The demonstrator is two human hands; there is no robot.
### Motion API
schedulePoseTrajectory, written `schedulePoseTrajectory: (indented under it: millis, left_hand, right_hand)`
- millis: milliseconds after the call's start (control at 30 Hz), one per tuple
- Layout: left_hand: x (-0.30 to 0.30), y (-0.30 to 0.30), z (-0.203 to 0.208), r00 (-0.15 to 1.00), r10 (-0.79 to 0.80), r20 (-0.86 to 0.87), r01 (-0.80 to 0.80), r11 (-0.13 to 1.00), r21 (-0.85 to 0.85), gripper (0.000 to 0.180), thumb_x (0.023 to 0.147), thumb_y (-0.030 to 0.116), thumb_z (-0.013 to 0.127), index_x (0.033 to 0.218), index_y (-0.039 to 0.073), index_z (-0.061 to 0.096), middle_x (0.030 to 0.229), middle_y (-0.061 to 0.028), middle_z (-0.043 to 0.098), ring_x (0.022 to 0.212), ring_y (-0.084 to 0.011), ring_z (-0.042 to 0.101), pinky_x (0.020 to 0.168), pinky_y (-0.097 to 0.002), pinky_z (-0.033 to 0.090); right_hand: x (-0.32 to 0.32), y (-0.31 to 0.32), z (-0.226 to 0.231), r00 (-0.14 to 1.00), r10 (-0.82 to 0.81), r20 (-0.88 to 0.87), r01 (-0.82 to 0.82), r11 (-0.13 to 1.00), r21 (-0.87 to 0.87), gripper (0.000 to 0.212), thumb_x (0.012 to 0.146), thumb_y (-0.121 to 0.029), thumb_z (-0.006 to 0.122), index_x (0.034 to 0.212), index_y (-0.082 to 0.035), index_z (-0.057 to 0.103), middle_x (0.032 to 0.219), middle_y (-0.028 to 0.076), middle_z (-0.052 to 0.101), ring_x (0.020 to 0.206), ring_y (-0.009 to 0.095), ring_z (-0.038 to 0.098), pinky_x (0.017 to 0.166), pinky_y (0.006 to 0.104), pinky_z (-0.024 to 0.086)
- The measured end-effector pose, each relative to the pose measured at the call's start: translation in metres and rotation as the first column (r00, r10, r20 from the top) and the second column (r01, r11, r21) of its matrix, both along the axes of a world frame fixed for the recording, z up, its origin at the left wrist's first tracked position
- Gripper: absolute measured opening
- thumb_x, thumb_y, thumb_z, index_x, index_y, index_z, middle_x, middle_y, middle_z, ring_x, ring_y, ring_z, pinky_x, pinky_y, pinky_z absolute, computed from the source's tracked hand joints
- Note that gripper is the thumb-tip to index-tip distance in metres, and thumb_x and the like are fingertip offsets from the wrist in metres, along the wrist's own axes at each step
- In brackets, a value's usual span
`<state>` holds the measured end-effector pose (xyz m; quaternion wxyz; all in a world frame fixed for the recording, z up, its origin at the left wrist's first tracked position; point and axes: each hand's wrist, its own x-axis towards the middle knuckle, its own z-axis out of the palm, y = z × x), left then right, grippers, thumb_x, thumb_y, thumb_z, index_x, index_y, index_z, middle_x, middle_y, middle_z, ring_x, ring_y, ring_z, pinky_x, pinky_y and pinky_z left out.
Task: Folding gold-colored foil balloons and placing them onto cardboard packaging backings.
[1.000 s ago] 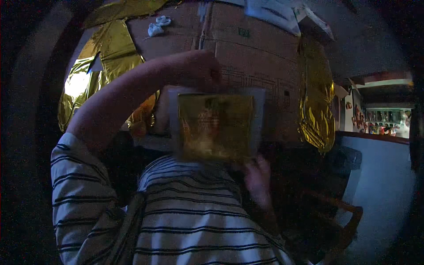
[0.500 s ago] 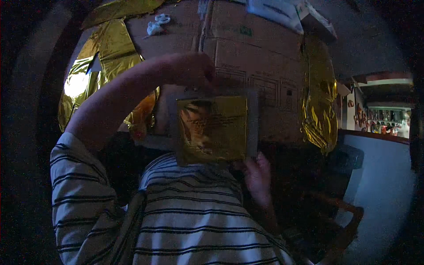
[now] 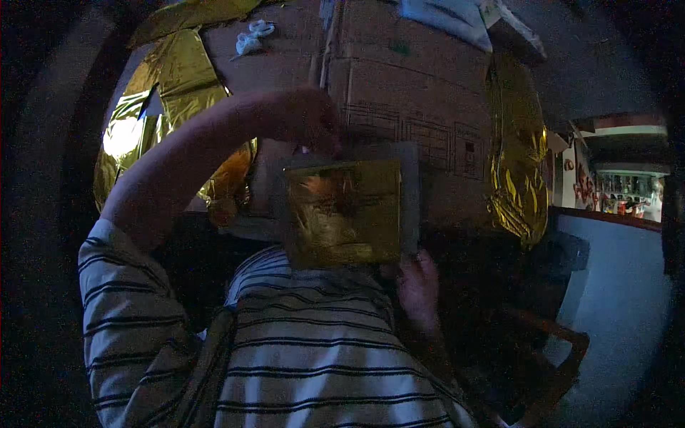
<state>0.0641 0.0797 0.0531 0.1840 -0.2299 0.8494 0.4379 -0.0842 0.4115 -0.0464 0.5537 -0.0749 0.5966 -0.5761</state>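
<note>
A flat square panel [image 3: 342, 214] of gold foil with a wide grey border [image 3: 410, 189] is held up in front of my striped shirt. My right hand [image 3: 417, 287] grips its lower right corner, thumb and fingers closed there. Across the top reaches my left arm, with my left hand [image 3: 314, 123] bent down at the panel's upper edge. Its fingers are drawn together and dark, so what they pinch, if anything, is hard to make out. The foil has creases and dim reflections on it.
Behind the panel lies a large cardboard sheet [image 3: 414, 93]. Gold foil sheets [image 3: 189, 78] lie at the left, and another gold foil strip [image 3: 519, 178] hangs at its right edge. A crumpled white plastic scrap [image 3: 251, 41] rests at the top. A wooden chair [image 3: 571, 349] stands lower right.
My left hand has come down slightly to the panel's upper edge. The panel has shifted a little lower, and the reflections on its foil have changed. My right hand keeps its grip.
</note>
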Motion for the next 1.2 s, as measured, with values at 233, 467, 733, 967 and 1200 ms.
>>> schedulePoseTrajectory:
  millis: [233, 467, 733, 967, 1200]
  left_hand:
    - [-0.002, 0.009, -0.009, 0.994, -0.012, -0.108, -0.005, 0.988, -0.152, 0.031, 0.087, 0.027, 0.059, 0.106, 0.004, 0.065, 0.093, -0.0152, 0.066, 0.085, -0.0219, 0.063, 0.079, -0.0374, 0.050]
    - [0.035, 0.036, -0.014, 0.786, 0.324, -0.527, -0.467, 0.869, -0.163, 0.048, 0.078, 0.025, 0.065, 0.122, 0.008, 0.054, 0.118, -0.0172, 0.056, 0.104, -0.0308, 0.055, 0.089, -0.0431, 0.044]
    - [0.106, 0.159, -0.032, 0.892, 0.028, -0.450, -0.367, 0.624, -0.689, 0.068, 0.067, 0.019, 0.073, 0.129, 0.010, 0.047, 0.131, -0.0196, 0.042, 0.110, -0.0348, 0.049, 0.088, -0.0445, 0.044]
    - [0.106, 0.181, -0.059, 0.694, 0.219, -0.686, -0.525, 0.806, -0.274, 0.050, 0.077, -0.004, 0.063, 0.125, 0.000, 0.049, 0.120, -0.0208, 0.052, 0.105, -0.0333, 0.057, 0.085, -0.0353, 0.050]
    - [0.101, 0.183, -0.066, 0.604, 0.274, -0.749, -0.661, 0.697, -0.278, 0.045, 0.074, -0.005, 0.065, 0.117, 0.000, 0.052, 0.117, -0.0163, 0.054, 0.101, -0.0256, 0.060, 0.080, -0.0314, 0.053]
  right_hand:
    - [0.006, -0.004, 0.004, 0.985, 0.109, -0.131, -0.111, 0.994, -0.006, 0.025, 0.088, -0.010, 0.055, 0.112, -0.002, 0.053, 0.099, 0.009, 0.062, 0.084, 0.018, 0.061, 0.073, 0.0337, 0.051]
    - [0.010, -0.005, -0.002, 0.997, -0.078, 0.004, 0.078, 0.996, -0.052, 0.024, 0.086, -0.006, 0.057, 0.109, -0.001, 0.055, 0.098, 0.010, 0.062, 0.083, 0.018, 0.060, 0.070, 0.0329, 0.052]
    - [0.010, -0.010, -0.004, 0.987, -0.155, 0.036, 0.157, 0.986, -0.063, 0.028, 0.085, -0.008, 0.060, 0.111, -0.002, 0.055, 0.090, 0.009, 0.064, 0.073, 0.017, 0.062, 0.064, 0.0313, 0.053]
    - [0.001, -0.006, -0.004, 0.989, -0.027, -0.146, 0.007, 0.991, -0.133, 0.026, 0.084, -0.007, 0.060, 0.109, -0.001, 0.056, 0.090, 0.010, 0.065, 0.075, 0.017, 0.063, 0.063, 0.0297, 0.053]
    - [0.006, -0.014, 0.016, 0.967, -0.007, -0.254, -0.012, 0.997, -0.075, 0.022, 0.084, -0.005, 0.059, 0.106, 0.000, 0.057, 0.089, 0.010, 0.066, 0.071, 0.016, 0.063, 0.061, 0.0289, 0.054]
